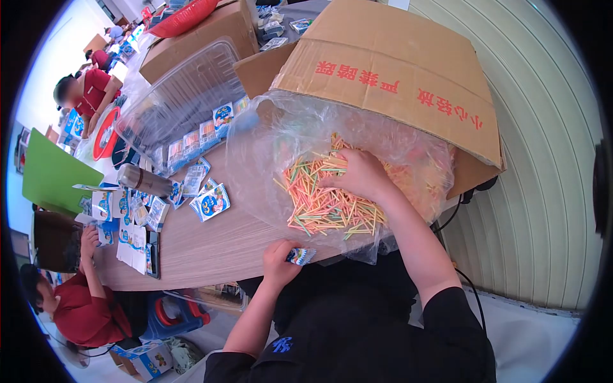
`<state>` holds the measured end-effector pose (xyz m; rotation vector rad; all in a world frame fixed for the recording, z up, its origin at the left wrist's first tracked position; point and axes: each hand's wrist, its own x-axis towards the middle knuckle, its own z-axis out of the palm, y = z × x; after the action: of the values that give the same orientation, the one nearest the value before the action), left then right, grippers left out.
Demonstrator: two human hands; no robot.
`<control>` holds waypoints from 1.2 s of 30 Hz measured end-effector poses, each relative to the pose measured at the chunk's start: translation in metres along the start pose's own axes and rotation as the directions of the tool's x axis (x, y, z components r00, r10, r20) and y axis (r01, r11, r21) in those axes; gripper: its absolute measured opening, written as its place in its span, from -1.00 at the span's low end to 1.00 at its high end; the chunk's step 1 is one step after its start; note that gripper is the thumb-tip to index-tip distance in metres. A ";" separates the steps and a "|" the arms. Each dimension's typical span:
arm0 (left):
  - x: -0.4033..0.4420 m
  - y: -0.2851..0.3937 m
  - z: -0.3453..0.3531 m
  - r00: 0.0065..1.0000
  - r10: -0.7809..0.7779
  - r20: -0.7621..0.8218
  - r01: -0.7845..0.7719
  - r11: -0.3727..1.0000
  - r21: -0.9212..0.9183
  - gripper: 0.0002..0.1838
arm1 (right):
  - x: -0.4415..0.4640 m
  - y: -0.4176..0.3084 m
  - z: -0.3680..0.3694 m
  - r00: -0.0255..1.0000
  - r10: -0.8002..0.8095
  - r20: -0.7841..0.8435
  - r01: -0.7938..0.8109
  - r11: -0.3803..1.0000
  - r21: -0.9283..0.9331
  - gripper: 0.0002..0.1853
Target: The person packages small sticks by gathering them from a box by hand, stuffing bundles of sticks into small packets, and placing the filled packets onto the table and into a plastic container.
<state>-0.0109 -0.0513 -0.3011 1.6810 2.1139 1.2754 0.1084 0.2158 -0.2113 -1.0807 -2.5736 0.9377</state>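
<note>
My left hand [280,264] is closed on a small blue-and-white packet [300,256] near the table's front edge. Further up and to the right, my right hand [363,176] reaches into a pile of thin coloured sticks [319,198], pink, yellow and pale green. Its thumb and fingers curve around some of the sticks, and the fingertips are partly hidden among them. The pile spills out of a transparent plastic bag [255,153], which comes from the open cardboard box [396,45] lying on its side.
A transparent plastic bin [191,83] with packets stands at the back left. Loose packets [211,202], a metal flask [144,179] and a phone [153,254] lie on the table [211,255]. A co-worker in red [89,313] sits at the left, near a green panel [54,169].
</note>
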 end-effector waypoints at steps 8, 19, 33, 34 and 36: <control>0.000 0.001 -0.001 1.000 -0.010 0.009 0.010 1.000 -0.001 -0.76 | 0.007 0.016 0.021 0.994 -0.059 -0.094 0.081 0.964 0.252 -0.48; 0.025 0.054 0.008 0.837 -0.514 0.189 0.478 0.518 -0.710 -0.77 | -0.033 -0.054 0.076 0.901 -0.117 0.418 -0.434 -0.253 0.865 -0.55; 0.049 0.076 0.012 0.834 -0.532 0.148 0.301 0.213 -0.930 -0.72 | -0.051 -0.058 0.084 0.953 0.007 0.304 -0.304 0.029 0.952 -0.60; 0.049 0.074 0.012 0.834 -0.530 0.152 0.303 0.211 -0.929 -0.72 | -0.052 -0.058 0.085 0.951 0.001 0.309 -0.309 0.004 0.951 -0.61; 0.047 0.063 0.011 0.863 -0.466 0.196 0.346 0.262 -0.901 -0.72 | -0.055 -0.060 0.085 0.946 -0.010 0.323 -0.323 -0.046 0.945 -0.63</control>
<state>0.0247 -0.0049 -0.2472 0.4922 1.1727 1.8296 0.0796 0.1051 -0.2368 -0.6784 -0.9428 2.5031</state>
